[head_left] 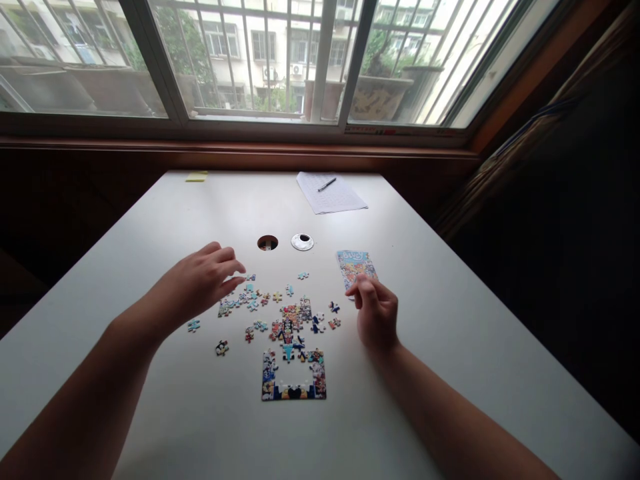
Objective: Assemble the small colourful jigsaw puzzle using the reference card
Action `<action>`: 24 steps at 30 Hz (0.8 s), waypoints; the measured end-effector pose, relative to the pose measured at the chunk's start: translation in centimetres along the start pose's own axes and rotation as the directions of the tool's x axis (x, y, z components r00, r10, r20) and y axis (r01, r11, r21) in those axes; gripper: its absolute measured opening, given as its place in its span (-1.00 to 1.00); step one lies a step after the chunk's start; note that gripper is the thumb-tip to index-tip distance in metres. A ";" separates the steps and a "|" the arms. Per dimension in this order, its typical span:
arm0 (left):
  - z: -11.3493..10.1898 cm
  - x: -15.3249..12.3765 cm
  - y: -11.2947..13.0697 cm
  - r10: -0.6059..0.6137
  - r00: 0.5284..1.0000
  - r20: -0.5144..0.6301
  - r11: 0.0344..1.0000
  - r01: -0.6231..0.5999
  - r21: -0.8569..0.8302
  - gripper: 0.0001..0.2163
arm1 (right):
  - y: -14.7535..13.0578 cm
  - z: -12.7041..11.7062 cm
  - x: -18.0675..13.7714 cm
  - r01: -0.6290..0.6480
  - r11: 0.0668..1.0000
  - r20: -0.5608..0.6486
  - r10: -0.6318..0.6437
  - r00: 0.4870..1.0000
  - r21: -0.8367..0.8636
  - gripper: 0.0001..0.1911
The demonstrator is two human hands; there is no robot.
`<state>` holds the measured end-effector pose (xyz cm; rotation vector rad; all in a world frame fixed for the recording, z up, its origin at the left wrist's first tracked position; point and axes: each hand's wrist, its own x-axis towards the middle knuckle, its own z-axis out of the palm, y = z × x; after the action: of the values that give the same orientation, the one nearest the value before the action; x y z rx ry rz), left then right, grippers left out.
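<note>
Jigsaw: partly joined section (pixel 319 381) near the front of the tabletop (pixel 210 427). U-shaped, dark blue and orange along the bottom edge, crowded multicolour up both sides, pale in the middle. Loose pieces (pixel 289 320) scattered beyond it, in light blue, red, yellow and navy; densest heap just past the section. One piece with a black-and-white figure (pixel 222 347) lies apart, to the left.

Left hand (pixel 205 277): grip slightly parted, thumb and forefinger tips just beside a small piece (pixel 251 277); contact unclear. Right hand (pixel 379 317): fingers curled over the lower end of a light-blue picture card (pixel 354 263); cannot tell whether its grip grasps anything.

Containers: beyond the window, a patterned planter (pixel 381 99) with greenery (pixel 379 64) in it. Grey troughs (pixel 115 90) at left, contents indistinct.
</note>
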<state>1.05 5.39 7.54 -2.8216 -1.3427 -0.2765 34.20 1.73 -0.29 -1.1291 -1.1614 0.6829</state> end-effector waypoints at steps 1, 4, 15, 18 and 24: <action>-0.4 -0.3 -0.5 -0.016 1.000 -0.008 1.000 0.016 0.000 -0.75 | 0.1 0.0 0.0 -0.006 1.000 -0.012 0.006 1.000 0.009 -0.56; -1.3 -1.2 -2.2 -0.036 0.999 -0.024 0.999 0.036 0.017 -0.73 | 0.1 0.1 0.1 -0.013 1.000 -0.032 0.014 0.999 0.023 -0.56; -2.6 -2.7 -4.8 -0.123 0.991 0.056 0.990 0.126 -0.062 -0.67 | -0.2 0.3 0.0 -0.001 1.000 -0.078 0.001 0.997 0.001 -0.52; -2.1 -3.1 -5.3 -0.188 0.976 0.107 0.974 0.199 -0.110 -0.66 | -0.2 0.3 0.0 0.006 1.000 -0.080 -0.006 0.997 -0.006 -0.51; -1.7 -4.2 -6.4 -0.361 0.910 0.205 0.914 0.389 -0.117 -0.66 | -0.1 0.2 0.0 0.016 1.000 -0.074 -0.016 0.997 -0.008 -0.52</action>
<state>-6.78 6.08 8.10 -2.7374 -1.9923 -0.1329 33.98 1.75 -0.18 -1.1407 -1.1099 0.6203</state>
